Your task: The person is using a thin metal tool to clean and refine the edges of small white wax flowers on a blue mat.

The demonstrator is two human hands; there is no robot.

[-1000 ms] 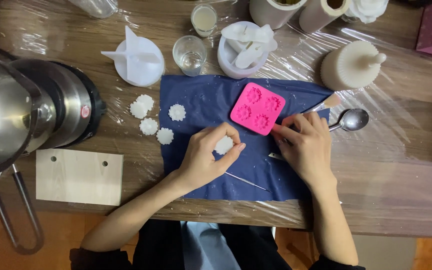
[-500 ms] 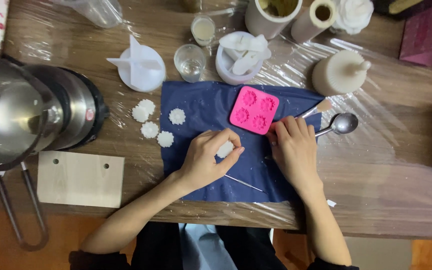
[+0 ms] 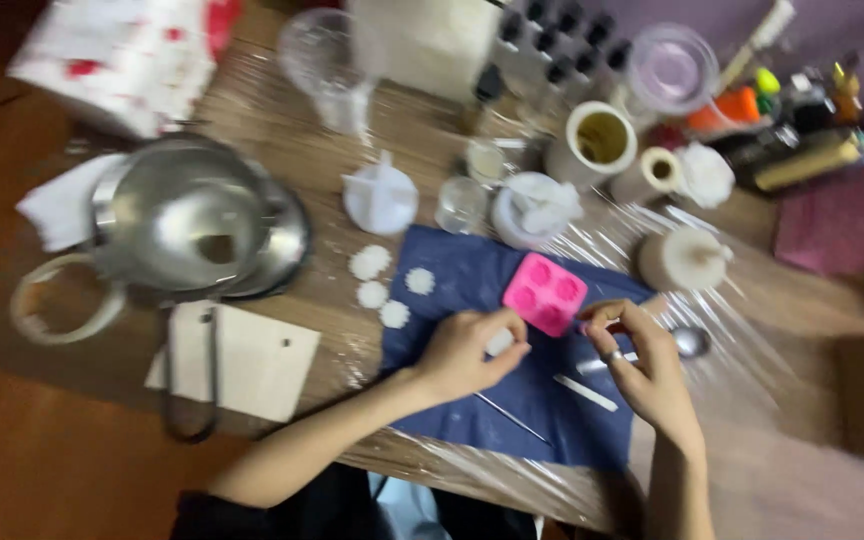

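Covering the wooden table (image 3: 282,120) is a clear plastic film, and a big steel pot (image 3: 187,215) stands at the left. A dark blue cloth (image 3: 462,275) lies in the middle, with a pink silicone mold (image 3: 544,293) on it. The left hand (image 3: 464,355) pinches a small white flower piece (image 3: 499,343). Just beside the mold, the right hand (image 3: 642,365) has its fingertips closed on something tiny; what it is, I cannot tell.

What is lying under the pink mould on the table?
The pink mould lies on a dark blue cloth, which is spread over the wooden table. The cloth also carries a thin metal pin. Whatever lies directly beneath the mould is covered.
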